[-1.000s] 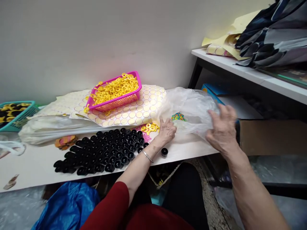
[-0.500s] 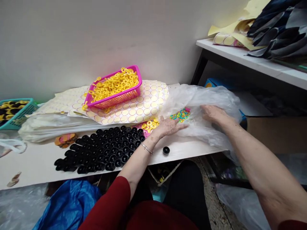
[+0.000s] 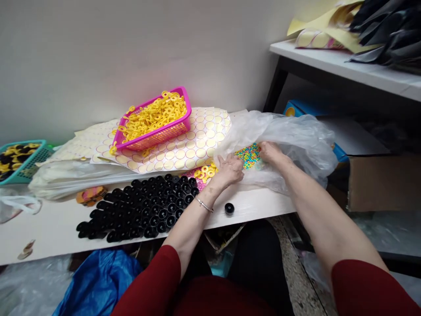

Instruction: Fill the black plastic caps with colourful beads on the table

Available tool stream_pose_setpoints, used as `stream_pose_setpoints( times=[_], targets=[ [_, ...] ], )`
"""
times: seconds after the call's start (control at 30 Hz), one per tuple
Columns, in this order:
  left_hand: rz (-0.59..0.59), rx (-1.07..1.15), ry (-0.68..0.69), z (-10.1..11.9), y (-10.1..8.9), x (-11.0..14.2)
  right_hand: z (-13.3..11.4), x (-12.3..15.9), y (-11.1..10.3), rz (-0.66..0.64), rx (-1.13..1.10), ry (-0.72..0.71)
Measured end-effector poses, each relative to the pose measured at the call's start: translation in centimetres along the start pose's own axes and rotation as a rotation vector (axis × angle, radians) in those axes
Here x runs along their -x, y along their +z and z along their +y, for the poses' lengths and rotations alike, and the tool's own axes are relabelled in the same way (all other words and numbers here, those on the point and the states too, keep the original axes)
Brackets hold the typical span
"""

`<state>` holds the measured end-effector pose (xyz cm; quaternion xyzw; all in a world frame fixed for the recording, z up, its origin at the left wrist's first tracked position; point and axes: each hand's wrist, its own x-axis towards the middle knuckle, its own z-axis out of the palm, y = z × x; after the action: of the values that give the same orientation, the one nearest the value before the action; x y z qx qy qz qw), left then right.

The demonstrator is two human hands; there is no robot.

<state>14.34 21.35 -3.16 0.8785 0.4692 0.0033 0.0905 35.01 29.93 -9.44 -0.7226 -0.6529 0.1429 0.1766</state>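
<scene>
Pale wall [image 3: 164,44] is standing behind a white desk [image 3: 259,202], and from afar I am following small bright beads [image 3: 249,157] that are lying amid a clear plastic bag [image 3: 296,131] near its right end. Left hand [image 3: 232,169] and right hand [image 3: 271,151] are flanking them, fingers bent and narrow, their grip impossible to tell; keeping the plastic low and spread should prevent spilling. Compared with half a second ago, the right hand is sitting closer to the beads, and the left fingers are curling rather than stretching.

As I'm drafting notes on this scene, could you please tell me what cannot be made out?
Head view:
Right hand: any grip, hidden by the hand itself.
Small coloured pieces: too small to count.
Teal basket: left part, cut off by the picture's edge.
Dark fabric: right part, likewise.
</scene>
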Motion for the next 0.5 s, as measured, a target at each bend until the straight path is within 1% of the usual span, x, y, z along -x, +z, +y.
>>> stream_pose_setpoints(
  times=[0.07,0.13,0.17,0.23,0.3,0.33,0.37,0.4,0.43,0.5],
  targets=[
    [0.181,0.045,0.074,-0.1,0.0,1.6,0.4,0.1,0.5,0.038,-0.076,-0.034],
    [0.384,0.111,0.098,-0.1,0.7,3.6,0.6,0.7,1.0,0.055,-0.122,-0.073],
    [0.482,0.155,0.090,0.0,1.5,4.7,0.7,1.1,1.3,0.061,-0.142,-0.089],
    [0.651,0.256,0.059,0.2,3.6,7.1,0.9,2.0,1.9,0.065,-0.155,-0.114],
    [0.742,0.353,0.046,0.4,6.0,9.3,1.0,2.9,2.3,0.069,-0.134,-0.134],
    [0.747,0.388,0.040,0.4,7.1,10.2,1.1,3.3,2.3,0.069,-0.112,-0.144],
    [0.725,0.410,0.029,0.5,7.9,10.9,1.1,3.6,2.2,0.069,-0.084,-0.152],
    [0.673,0.419,0.008,0.6,8.6,11.5,1.1,3.8,2.1,0.067,-0.049,-0.160],
    [0.594,0.417,-0.022,0.6,8.9,11.8,1.0,4.0,1.9,0.063,-0.007,-0.169],
    [0.383,0.394,-0.082,0.7,8.9,12.0,0.7,4.1,1.4,0.046,0.093,-0.185]
  ],
)
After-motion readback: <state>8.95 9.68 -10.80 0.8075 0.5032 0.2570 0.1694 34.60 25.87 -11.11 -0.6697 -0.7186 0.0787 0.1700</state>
